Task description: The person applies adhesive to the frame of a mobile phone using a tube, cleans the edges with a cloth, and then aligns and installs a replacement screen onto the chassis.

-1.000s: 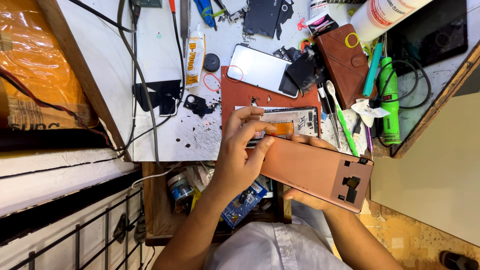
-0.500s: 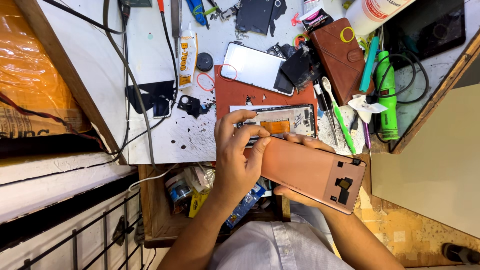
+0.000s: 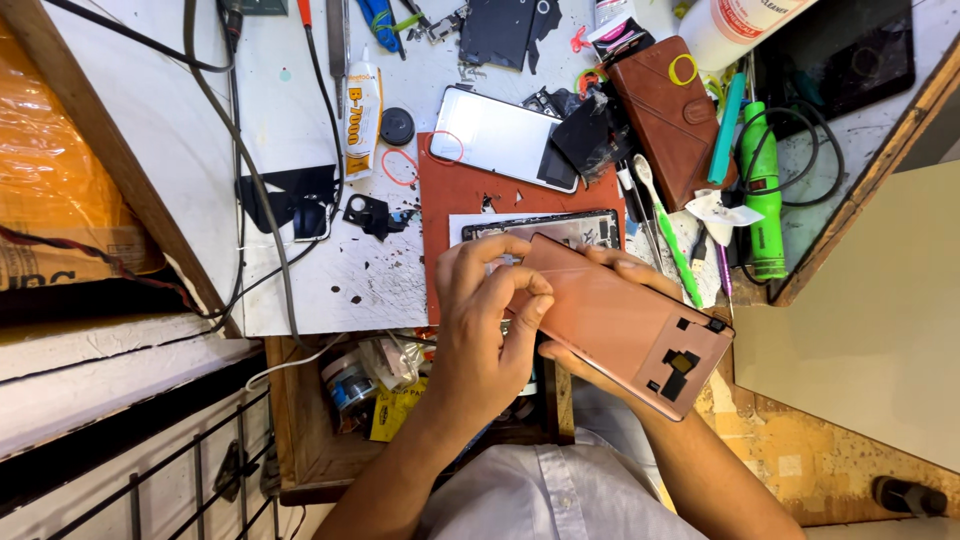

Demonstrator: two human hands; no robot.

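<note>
A copper-pink phone back cover (image 3: 620, 325) with camera cut-outs at its right end is held tilted above the desk. My right hand (image 3: 600, 365) supports it from underneath, fingers curling over its far edge. My left hand (image 3: 488, 330) pinches the cover's left end with thumb and fingertips. Just beyond the hands an opened phone body (image 3: 545, 228) lies on a red work mat (image 3: 450, 205), partly hidden by the cover.
A white-backed phone (image 3: 500, 135), a glue tube (image 3: 362, 105), a brown wallet (image 3: 668, 110), a green tool (image 3: 762, 190), a toothbrush (image 3: 665, 235) and cables (image 3: 240, 180) crowd the white desk. An open wooden drawer (image 3: 310, 440) of small parts sits below my left arm.
The cover and both hands have shifted slightly towards the opened phone, now hiding its orange part. My left fingers have closed more tightly on the cover's left end.
</note>
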